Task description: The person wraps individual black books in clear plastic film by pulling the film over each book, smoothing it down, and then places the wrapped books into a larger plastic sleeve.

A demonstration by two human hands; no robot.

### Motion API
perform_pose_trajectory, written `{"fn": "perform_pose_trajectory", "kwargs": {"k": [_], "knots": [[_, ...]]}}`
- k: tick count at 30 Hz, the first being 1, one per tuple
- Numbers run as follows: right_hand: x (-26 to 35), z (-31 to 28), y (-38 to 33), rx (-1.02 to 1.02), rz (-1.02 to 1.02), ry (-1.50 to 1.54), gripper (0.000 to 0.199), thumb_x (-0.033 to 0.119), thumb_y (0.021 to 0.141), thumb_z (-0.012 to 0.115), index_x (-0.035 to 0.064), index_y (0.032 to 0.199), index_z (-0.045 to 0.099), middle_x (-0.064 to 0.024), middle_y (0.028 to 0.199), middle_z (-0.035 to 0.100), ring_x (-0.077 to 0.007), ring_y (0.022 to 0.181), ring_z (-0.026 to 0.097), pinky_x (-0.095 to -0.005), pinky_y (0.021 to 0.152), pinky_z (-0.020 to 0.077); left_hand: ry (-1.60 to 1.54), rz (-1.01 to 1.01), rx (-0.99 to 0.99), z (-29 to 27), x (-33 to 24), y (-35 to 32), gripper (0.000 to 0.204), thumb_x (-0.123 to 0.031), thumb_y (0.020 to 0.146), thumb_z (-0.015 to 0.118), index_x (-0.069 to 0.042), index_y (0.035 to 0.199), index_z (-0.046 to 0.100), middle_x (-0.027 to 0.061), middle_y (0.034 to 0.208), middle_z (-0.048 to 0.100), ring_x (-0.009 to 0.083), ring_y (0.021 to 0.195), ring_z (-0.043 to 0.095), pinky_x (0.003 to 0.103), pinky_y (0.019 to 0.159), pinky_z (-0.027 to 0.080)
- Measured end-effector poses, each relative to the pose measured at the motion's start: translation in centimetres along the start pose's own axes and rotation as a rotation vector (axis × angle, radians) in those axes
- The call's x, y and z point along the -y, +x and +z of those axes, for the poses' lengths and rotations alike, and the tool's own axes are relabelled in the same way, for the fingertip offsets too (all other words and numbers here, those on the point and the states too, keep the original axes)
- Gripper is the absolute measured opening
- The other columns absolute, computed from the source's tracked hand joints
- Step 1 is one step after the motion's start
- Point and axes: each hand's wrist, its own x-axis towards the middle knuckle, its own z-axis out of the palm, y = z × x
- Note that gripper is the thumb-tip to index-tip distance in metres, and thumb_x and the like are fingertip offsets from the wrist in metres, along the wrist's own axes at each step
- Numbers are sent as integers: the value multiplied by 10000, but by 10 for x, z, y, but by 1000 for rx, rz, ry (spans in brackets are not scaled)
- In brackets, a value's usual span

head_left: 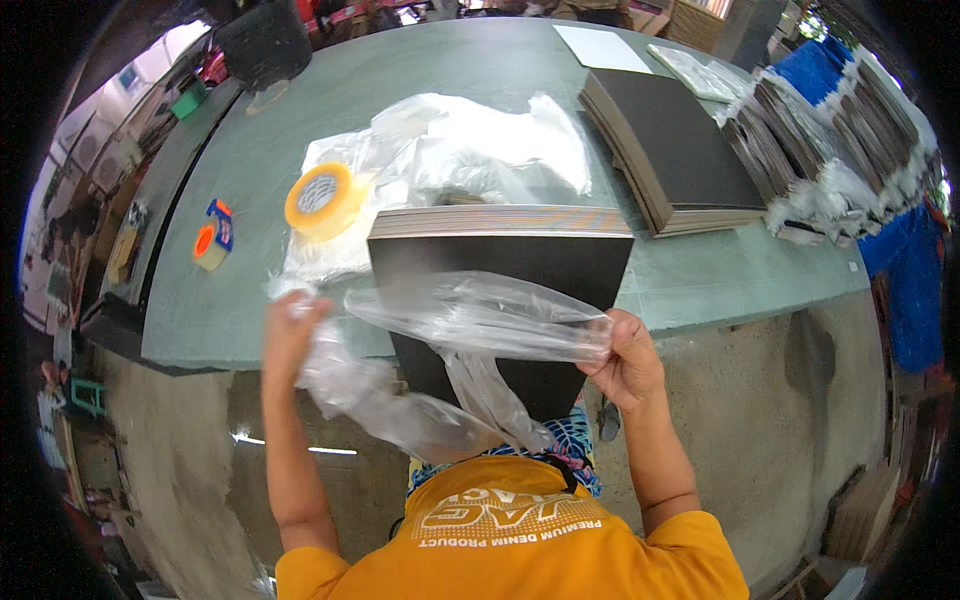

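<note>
The clear plastic film point(490, 310) is thin, glossy and limp, its surface broken by fine creases and bright highlights. It stretches as a loose, flattened band in front of the black block point(575, 258), while crumpled folds sag below toward the lap. The block has flat, matt, straight-sided faces and a pale upper edge striped with many thin layers; it reaches from above the table point(720, 285) past its near edge toward the person.

The hands are well apart, each closed on the film. The right hand point(625, 360) pinches one end, thumb and fingers together, beside the block's right side. The left hand point(290, 335), blurred by motion, grips a bunched part near the table's edge; its exact finger placement cannot be told. Both forearms point forward, elbows spread.

Beyond the block lies a rumpled, whitish plastic heap point(450, 140), with a yellowish tape roll point(322, 200) at its left. Farther left sits a blue-and-orange tape dispenser point(212, 238); to the right, a dark-topped layered stack point(675, 140) lies flat on the smooth green surface.
</note>
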Motion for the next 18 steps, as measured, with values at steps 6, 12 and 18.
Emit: {"fn": "perform_pose_trajectory", "kwargs": {"k": [6, 12, 18], "knots": [[-10, 59, 10, 103, -304, -801, 111, 84, 699, 671, 27, 656, 586, -71, 843, 546, -146, 757, 512, -246, 663, 402, -344, 642, 369, 28, -130, -95, 315, -245, 722, 653, -34, 929, 545, 135, 842, 576, 247, 788, 560, 344, 697, 448], [32, 90, 14, 116, -558, -979, 165, 98, 656, 684, 23, 748, 569, -112, 977, 515, -181, 1001, 468, -318, 874, 363, -546, 676, 643, 34, -159, -103, 197, -206, 803, 584, -36, 901, 576, 102, 732, 606, 171, 668, 595, 305, 584, 448], [-15, 37, 19, 387, 338, -797, 222, 231, 794, 560, 8, 789, 555, -131, 854, 553, -198, 835, 531, -335, 775, 420, -659, 336, 950, 43, -142, -84, 250, -220, 828, 557, 19, 756, 574, 46, 693, 579, 100, 645, 534, 232, 579, 415]]}}
